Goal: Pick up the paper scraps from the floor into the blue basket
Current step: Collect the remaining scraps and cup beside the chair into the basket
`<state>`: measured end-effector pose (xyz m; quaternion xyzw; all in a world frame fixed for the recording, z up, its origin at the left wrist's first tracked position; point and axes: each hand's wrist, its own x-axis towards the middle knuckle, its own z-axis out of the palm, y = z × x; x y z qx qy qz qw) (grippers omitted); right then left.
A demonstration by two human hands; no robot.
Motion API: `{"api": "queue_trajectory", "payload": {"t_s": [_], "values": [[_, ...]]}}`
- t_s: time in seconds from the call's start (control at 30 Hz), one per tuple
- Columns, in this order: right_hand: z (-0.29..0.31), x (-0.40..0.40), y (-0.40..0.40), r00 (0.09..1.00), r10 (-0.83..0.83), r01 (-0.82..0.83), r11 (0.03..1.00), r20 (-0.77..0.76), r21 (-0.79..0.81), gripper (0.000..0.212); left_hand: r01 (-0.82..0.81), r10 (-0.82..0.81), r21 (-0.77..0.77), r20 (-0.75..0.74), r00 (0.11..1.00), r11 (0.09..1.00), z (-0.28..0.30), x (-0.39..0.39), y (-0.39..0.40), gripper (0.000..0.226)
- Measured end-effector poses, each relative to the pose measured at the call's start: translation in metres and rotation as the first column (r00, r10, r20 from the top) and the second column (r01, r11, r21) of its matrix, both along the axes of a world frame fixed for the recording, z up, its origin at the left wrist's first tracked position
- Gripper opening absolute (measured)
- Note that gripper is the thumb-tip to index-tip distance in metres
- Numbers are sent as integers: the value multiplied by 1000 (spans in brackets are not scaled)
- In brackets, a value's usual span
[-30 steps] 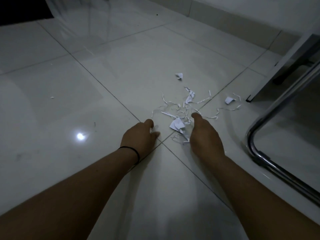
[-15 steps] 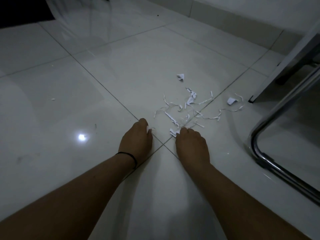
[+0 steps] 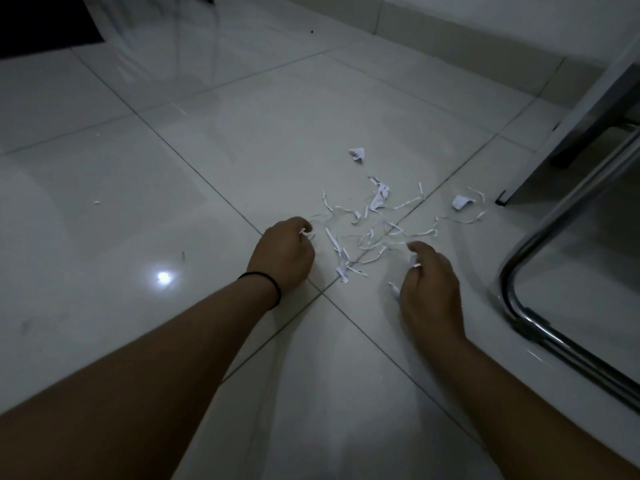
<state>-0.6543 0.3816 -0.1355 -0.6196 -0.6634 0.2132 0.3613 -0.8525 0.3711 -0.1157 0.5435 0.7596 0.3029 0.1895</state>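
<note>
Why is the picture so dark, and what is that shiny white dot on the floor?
Head view: the room is dimly lit, so the floor looks grey; the white dot is a light glaring off the glossy tile; the paper scraps still show up bright; the metal chair leg glints too.
</note>
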Motion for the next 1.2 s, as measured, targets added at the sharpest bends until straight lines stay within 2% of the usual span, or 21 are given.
{"api": "queue_trajectory", "payload": {"t_s": [0.07, 0.13, 0.23, 0.3, 0.33, 0.43, 0.5, 0.6, 0.67, 0.77, 0.83, 0.93, 1.03, 1.13, 1.2], "values": [[6, 9, 18, 999, -44, 44, 998, 5, -36, 27, -15, 14, -8, -28, 1000, 1000, 1, 5, 14, 28], [12, 15, 35, 996, -71, 75, 996, 59, -56, 24, -24, 23, -14, -69, 997, 1000, -1, 14, 22, 40], [16, 16, 54, 992, -65, 73, 995, 107, -64, 24, 45, -59, -74, -193, 979, 996, -15, 30, 23, 59], [16, 12, 63, 985, -65, 80, 993, 157, -91, 42, 83, -124, -149, -287, 950, 985, -26, 36, 16, 69], [15, 9, 66, 978, -59, 83, 990, 199, -113, 54, 92, -140, -154, -340, 930, 984, -30, 38, 13, 65], [9, 3, 72, 925, -22, 97, 979, 379, -180, 82, 128, -126, -23, -429, 895, 991, -38, 40, 4, 37], [1, 0, 68, 853, 18, 82, 983, 521, -167, 74, 169, -135, 32, -462, 876, 985, -41, 41, -1, 27], [-10, -6, 56, 771, 74, -47, 997, 633, -60, 38, 229, -191, 24, -469, 862, 973, -42, 37, -5, 26], [-7, -6, 45, 823, 103, -95, 995, 559, -43, 29, 253, -229, 10, -398, 889, 967, -37, 33, -8, 25], [16, 1, 27, 960, 142, -118, 987, 242, -112, 32, 276, -271, -9, -232, 934, 961, -13, 27, -14, 23], [39, 7, 10, 981, 171, -159, 979, 88, -126, 38, 290, -287, -11, -187, 939, 957, 18, 24, -19, 25], [83, 16, -14, 977, 161, -187, 964, -143, -187, 38, 291, -286, 40, -107, 952, 956, 80, 35, -31, 29], [141, 35, -41, 910, 118, -240, 932, -398, -273, 36, 262, -261, 121, -24, 965, 958, 145, 63, -58, 29], [200, 62, -75, 848, 106, -272, 928, -519, -254, 32, 236, -260, 156, 161, 952, 959, 202, 94, -89, 29], [241, 90, -105, 850, 114, -252, 945, -515, -207, 32, 226, -269, 160, 349, 897, 961, 241, 122, -113, 25]]}}
